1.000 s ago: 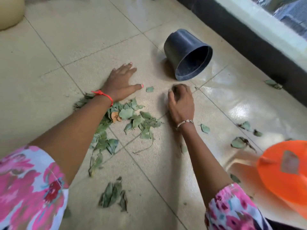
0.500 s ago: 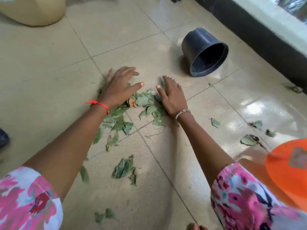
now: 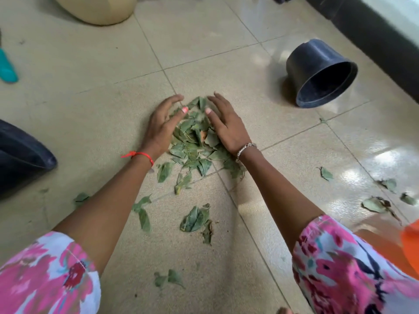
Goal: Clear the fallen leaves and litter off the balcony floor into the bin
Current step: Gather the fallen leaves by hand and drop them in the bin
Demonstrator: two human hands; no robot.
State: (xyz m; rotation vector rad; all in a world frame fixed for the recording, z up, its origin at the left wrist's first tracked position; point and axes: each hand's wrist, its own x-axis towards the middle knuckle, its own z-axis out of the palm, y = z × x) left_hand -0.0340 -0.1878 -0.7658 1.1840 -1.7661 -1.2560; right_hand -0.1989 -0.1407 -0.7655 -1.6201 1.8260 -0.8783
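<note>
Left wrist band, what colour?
Red: a thin red thread bracelet, clearest in the head view.

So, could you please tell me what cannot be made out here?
Head view:
Leaf pile edges: covered by left hand and right hand.
Black pot interior: too dark.
Orange object: cut by right edge.
Dark object: cut by left edge.

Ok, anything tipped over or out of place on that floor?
Yes. The black pot lies on its side near the dark wall base. Stray leaves sit on the glossy tiles to the right, well apart from the pile cupped between the left hand and the right hand.
</note>
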